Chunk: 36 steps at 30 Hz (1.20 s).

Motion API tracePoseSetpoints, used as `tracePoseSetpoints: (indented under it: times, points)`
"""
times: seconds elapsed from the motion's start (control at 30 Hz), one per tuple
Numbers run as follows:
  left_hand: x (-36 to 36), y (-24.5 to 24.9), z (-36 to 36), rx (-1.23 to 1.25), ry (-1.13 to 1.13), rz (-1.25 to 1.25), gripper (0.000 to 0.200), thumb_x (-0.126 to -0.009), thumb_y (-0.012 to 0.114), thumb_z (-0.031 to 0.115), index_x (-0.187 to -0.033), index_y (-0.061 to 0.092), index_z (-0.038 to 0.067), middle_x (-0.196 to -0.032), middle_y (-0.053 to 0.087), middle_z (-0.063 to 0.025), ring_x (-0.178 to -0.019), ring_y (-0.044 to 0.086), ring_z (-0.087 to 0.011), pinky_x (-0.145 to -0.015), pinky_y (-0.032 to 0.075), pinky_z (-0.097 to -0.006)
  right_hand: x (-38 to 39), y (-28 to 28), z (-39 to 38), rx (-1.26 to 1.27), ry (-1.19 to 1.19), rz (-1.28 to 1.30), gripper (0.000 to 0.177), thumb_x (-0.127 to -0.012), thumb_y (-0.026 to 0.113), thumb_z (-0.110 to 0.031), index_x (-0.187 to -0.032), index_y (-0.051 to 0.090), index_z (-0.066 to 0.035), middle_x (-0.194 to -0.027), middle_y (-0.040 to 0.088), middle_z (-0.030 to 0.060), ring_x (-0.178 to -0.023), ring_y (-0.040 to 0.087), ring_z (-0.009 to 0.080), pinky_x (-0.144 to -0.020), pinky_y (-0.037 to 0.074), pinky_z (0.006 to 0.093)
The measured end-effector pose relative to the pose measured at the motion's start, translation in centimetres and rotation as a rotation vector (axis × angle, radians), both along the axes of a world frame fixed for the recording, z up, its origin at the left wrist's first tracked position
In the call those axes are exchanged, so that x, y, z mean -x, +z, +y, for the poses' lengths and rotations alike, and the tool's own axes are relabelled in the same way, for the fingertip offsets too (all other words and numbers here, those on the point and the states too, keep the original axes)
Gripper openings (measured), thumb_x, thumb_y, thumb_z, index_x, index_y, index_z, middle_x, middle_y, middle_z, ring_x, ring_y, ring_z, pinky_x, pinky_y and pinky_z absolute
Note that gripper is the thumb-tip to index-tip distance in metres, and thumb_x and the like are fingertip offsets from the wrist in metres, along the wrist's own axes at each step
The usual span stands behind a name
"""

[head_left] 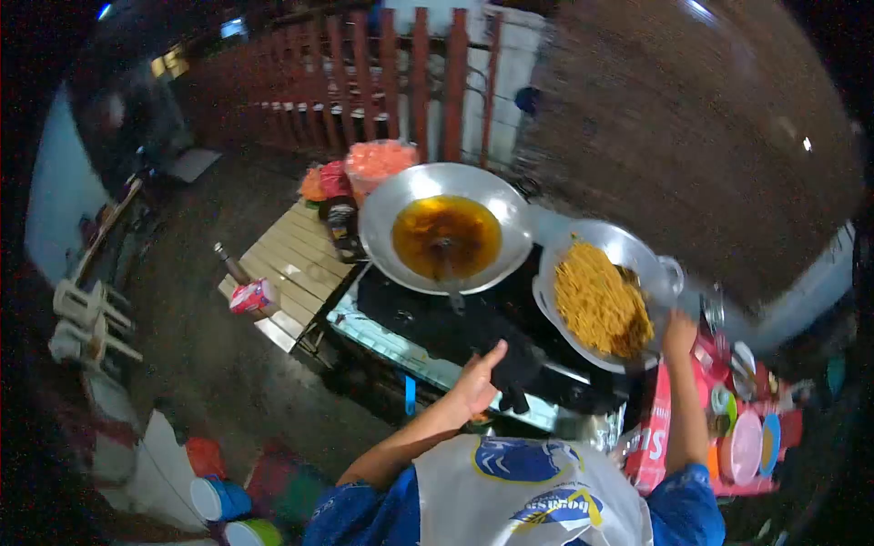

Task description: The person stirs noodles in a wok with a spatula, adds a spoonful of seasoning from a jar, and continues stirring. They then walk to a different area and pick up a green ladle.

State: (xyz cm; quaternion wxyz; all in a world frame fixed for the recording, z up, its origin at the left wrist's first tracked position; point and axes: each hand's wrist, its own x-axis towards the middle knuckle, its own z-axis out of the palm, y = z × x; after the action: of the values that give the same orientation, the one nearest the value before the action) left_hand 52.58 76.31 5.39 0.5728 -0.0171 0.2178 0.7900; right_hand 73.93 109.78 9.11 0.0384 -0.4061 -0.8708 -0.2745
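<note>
My left hand (475,384) is over the front edge of the black stove (401,314), its thumb raised and apart, beside a dark, cloth-like thing (512,359). The other fingers show only in part. At the right rim of a metal wok (557,308) is my right hand (678,335), fingers curled; whatever they hold is hidden. Yellow noodles (596,296) fill much of that wok, with dark brown patches at the lower right. To its left, a larger wok (382,259) holds amber oil (446,227), with a ladle-like utensil (451,282) resting in it.
A slatted bench (296,250) to the left carries a dark bottle (341,227), a tub of pink-orange pieces (381,162) and a pink packet (253,296). Bowls, including a pink one (745,446), crowd a red table (651,437) on the right. A wooden fence (419,82) stands behind.
</note>
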Motion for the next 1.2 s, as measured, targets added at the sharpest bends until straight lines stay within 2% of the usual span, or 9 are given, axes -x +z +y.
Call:
tracePoseSetpoints:
  times: [0.07, 0.13, 0.23, 0.5, 0.63, 0.73, 0.8, 0.87, 1.2]
  points:
    - [0.1, -0.4, 1.1, 0.061, 0.023, -0.001, 0.028, -0.082, 0.055, 0.023, -0.105, 0.051, 0.007, -0.105, 0.055, -0.0060, -0.098, 0.052, -0.0200, -0.087, 0.041, -0.0358, -0.5, 2.4, 1.0, -0.115, 0.111, 0.146, 0.018, -0.073, 0.048, -0.015, -0.087, 0.057, -0.009, -0.084, 0.058, 0.0071, -0.087, 0.053, 0.0225, -0.071, 0.042, 0.0359]
    - [0.3, -0.6, 2.2, 0.075, 0.006, 0.061, 0.035, -0.084, 0.050, 0.030, -0.107, 0.050, 0.004, -0.108, 0.054, -0.0090, -0.101, 0.051, -0.0231, -0.090, 0.038, -0.0386, 0.1, 6.1, 0.3, -0.081, 0.117, 0.035, 0.016, -0.073, 0.047, -0.013, -0.085, 0.057, -0.009, -0.083, 0.058, 0.0067, -0.083, 0.054, 0.0211, -0.068, 0.043, 0.0321]
    - [0.6, 0.2, 4.2, 0.105, 0.029, 0.184, 0.041, -0.087, 0.042, 0.035, -0.112, 0.048, 0.003, -0.114, 0.051, -0.0107, -0.106, 0.047, -0.0256, -0.094, 0.033, -0.0399, 0.0, 9.0, 1.6, 0.043, 0.181, 0.091, 0.014, -0.071, 0.050, -0.015, -0.081, 0.059, -0.010, -0.063, 0.057, 0.0142, -0.058, 0.058, 0.0303, -0.050, 0.046, 0.0417]
    - [2.5, -1.6, 9.4, 0.182, 0.105, 0.156, 0.044, -0.083, 0.053, 0.027, -0.122, 0.037, 0.013, -0.121, 0.043, -0.0039, -0.109, 0.044, -0.0207, -0.094, 0.034, -0.0382, -0.6, 14.5, 5.5, 0.024, 0.070, -0.258, 0.011, -0.069, 0.053, -0.018, -0.075, 0.062, -0.016, -0.072, 0.062, 0.0073, -0.067, 0.061, 0.0256, -0.057, 0.049, 0.0370]
    - [1.5, 0.3, 11.8, 0.402, 0.129, 0.306, 0.047, -0.084, 0.052, 0.025, -0.125, 0.033, 0.012, -0.125, 0.038, -0.0035, -0.114, 0.037, -0.0185, -0.093, 0.034, -0.0374, 0.4, 10.6, 9.0, 0.281, 0.030, -0.329, 0.013, -0.071, 0.054, -0.023, -0.080, 0.062, -0.020, -0.078, 0.062, 0.0057, -0.073, 0.061, 0.0245, -0.061, 0.049, 0.0380]
    - [0.8, 1.4, 12.2, 0.534, 0.169, 0.348, 0.049, -0.085, 0.051, 0.025, -0.127, 0.030, 0.011, -0.128, 0.035, -0.0025, -0.116, 0.034, -0.0181, -0.095, 0.031, -0.0377, 2.8, 0.7, 10.9, 0.464, 0.045, -0.053, 0.019, -0.074, 0.054, -0.033, -0.087, 0.063, -0.023, -0.080, 0.062, 0.0068, -0.077, 0.060, 0.0254, -0.064, 0.048, 0.0390]
    - [1.0, 1.3, 12.7, 0.540, 0.162, 0.337, 0.050, -0.085, 0.051, 0.024, -0.128, 0.029, 0.012, -0.129, 0.034, -0.0018, -0.116, 0.034, -0.0180, -0.096, 0.030, -0.0377, 4.1, -0.9, 9.8, 0.539, 0.031, 0.062, 0.021, -0.074, 0.054, -0.035, -0.089, 0.063, -0.024, -0.081, 0.062, 0.0077, -0.078, 0.060, 0.0258, -0.065, 0.048, 0.0390]
    - [1.1, 0.7, 12.5, 0.438, 0.161, 0.392, 0.053, -0.081, 0.055, 0.034, -0.118, 0.033, 0.003, -0.124, 0.038, -0.0095, -0.116, 0.034, -0.0214, -0.099, 0.019, -0.0476, 3.9, -1.0, 8.8, 0.655, 0.107, 0.262, 0.023, -0.074, 0.055, -0.037, -0.092, 0.062, -0.026, -0.082, 0.062, 0.0096, -0.078, 0.059, 0.0265, -0.066, 0.048, 0.0382]
    - [2.3, 0.8, 12.1, 0.435, 0.121, 0.294, 0.044, -0.082, 0.054, 0.020, -0.123, 0.038, 0.012, -0.123, 0.040, -0.0017, -0.114, 0.036, -0.0170, -0.096, 0.028, -0.0344, 1.4, 13.3, 3.2, 0.217, 0.184, 0.036, 0.017, -0.072, 0.057, -0.027, -0.083, 0.064, -0.017, -0.073, 0.062, 0.0078, -0.068, 0.060, 0.0244, -0.058, 0.047, 0.0351]
